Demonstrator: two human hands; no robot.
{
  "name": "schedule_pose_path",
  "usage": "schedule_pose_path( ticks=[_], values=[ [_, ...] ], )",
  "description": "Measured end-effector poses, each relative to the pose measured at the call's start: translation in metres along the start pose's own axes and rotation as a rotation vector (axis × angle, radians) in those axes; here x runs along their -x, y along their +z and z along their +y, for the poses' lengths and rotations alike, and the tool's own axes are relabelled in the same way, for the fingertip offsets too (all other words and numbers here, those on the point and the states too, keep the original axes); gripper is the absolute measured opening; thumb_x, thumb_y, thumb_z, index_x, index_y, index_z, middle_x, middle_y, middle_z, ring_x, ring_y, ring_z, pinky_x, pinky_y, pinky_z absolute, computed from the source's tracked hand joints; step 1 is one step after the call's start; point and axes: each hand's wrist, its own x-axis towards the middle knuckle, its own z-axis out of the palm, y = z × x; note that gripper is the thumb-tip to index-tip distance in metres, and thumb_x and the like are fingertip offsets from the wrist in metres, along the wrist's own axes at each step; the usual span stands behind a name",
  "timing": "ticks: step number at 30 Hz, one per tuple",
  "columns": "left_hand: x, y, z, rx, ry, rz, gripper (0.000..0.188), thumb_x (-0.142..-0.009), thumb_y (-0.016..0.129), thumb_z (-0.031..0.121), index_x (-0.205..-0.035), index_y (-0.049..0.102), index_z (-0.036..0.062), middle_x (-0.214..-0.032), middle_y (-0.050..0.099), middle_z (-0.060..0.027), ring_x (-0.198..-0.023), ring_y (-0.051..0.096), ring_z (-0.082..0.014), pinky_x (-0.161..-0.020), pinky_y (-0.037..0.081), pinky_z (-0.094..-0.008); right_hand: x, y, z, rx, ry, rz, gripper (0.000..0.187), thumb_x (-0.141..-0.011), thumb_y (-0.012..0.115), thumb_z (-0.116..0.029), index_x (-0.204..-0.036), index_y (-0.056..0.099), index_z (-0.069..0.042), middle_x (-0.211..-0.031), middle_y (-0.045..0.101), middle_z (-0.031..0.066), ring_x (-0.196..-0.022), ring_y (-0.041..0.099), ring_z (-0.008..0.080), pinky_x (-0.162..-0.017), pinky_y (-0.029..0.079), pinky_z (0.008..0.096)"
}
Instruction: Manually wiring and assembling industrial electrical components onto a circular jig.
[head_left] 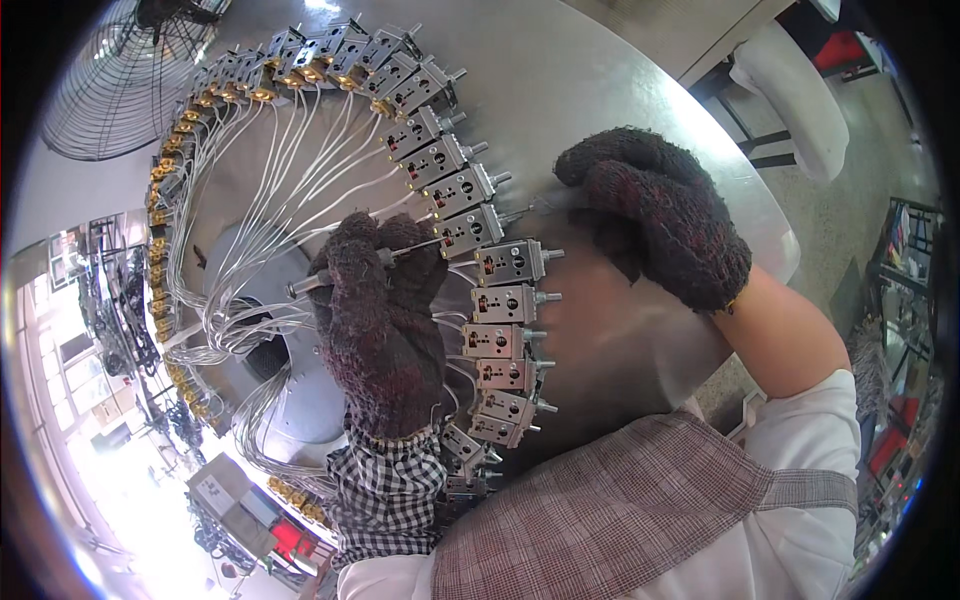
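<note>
My left hand point(385, 310), in a dark knitted glove, is closed round a thin screwdriver-like tool point(300, 286). The tool's slim shaft points right and meets the edge of a small metal control box point(470, 232) with a threaded stud. My right hand point(660, 210), in a matching glove, is closed on a slender pointed tool point(545, 203). Its thin tip reaches left, close to the stud end of that same box. The glove hides most of this tool. White wires point(300, 180) run from the boxes towards the middle, partly behind my left hand.
Many similar boxes point(505, 303) form a ring on the shiny metal table point(600, 90), around a grey round hub point(300, 400). A caged fan point(110, 95) stands at the far left. Beyond the table's right edge is a white-covered chair point(800, 100); shelves point(910, 250) stand farther right.
</note>
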Motion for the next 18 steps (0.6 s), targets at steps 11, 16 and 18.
schedule_pose_path(
  ticks=[11, 16, 18],
  values=[
    [0.0, 0.002, -0.004, 0.012, 0.019, 0.026, 0.028, -0.087, 0.049, 0.018, -0.108, 0.046, -0.0001, -0.098, 0.057, -0.0148, -0.092, 0.059, -0.0295, -0.076, 0.052, -0.0423, -0.001, 0.007, 0.013, -0.038, -0.166, -0.03, 0.026, -0.084, 0.053, -0.018, -0.103, 0.055, -0.001, -0.08, 0.06, 0.0079, -0.063, 0.058, 0.0127, -0.044, 0.045, 0.0234],
    [-0.003, -0.003, -0.003, 0.026, 0.016, 0.008, 0.027, -0.086, 0.05, 0.018, -0.107, 0.047, 0.0001, -0.098, 0.057, -0.0145, -0.091, 0.059, -0.0292, -0.075, 0.052, -0.042, 0.0, 0.015, 0.0, 0.243, 0.042, 0.099, 0.027, -0.085, 0.052, -0.022, -0.105, 0.055, -0.003, -0.081, 0.06, 0.0075, -0.063, 0.058, 0.0123, -0.045, 0.045, 0.0226],
    [-0.004, -0.002, -0.004, 0.05, 0.018, 0.002, 0.026, -0.086, 0.05, 0.017, -0.106, 0.048, 0.0001, -0.098, 0.057, -0.0145, -0.091, 0.059, -0.0292, -0.075, 0.053, -0.0419, -0.007, 0.016, 0.018, 0.07, -0.354, 0.076, 0.028, -0.085, 0.053, -0.024, -0.104, 0.056, -0.004, -0.081, 0.059, 0.007, -0.062, 0.057, 0.011, -0.045, 0.044, 0.0217]
  ],
)
